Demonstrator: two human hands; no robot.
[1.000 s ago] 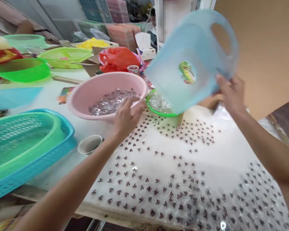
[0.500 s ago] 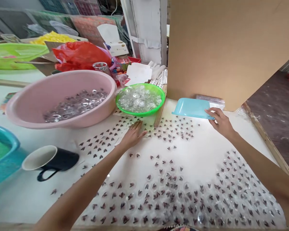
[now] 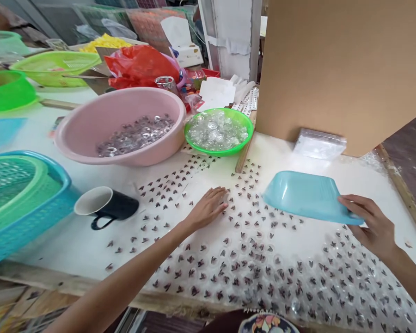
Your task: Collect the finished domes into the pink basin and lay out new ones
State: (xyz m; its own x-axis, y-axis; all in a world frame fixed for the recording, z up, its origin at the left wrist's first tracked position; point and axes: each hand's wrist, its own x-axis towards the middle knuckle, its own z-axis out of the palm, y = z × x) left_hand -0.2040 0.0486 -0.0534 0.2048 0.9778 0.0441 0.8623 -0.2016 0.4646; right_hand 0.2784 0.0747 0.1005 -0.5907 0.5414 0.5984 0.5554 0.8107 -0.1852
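My left hand (image 3: 206,208) lies palm down on the white tabletop (image 3: 100,266), fingers stretched out, among rows of small clear round pieces (image 3: 254,249) that each show a dark reddish leaf-like mark. Pinched by its rim in my right hand (image 3: 376,224) is a light blue plastic tray (image 3: 305,196), tipped on its edge low over the table. Many of the marked pieces spread below it and along the table's front. Beyond my left hand stands a green bowl (image 3: 241,150) heaped with clear round pieces. A pink basin (image 3: 121,104) beside it holds more dark-marked pieces.
A dark mug (image 3: 123,206) lies on its side at the left, near a blue basket (image 3: 31,222) with a green one inside. A tall cardboard sheet (image 3: 343,69) stands at the back right, a clear plastic pack (image 3: 321,143) at its foot. A wooden strip (image 3: 246,155) touches the green bowl.
My right hand has drawn the blue tray from near the cardboard towards me. My left hand has also come back across the pieces. The view has swung left.
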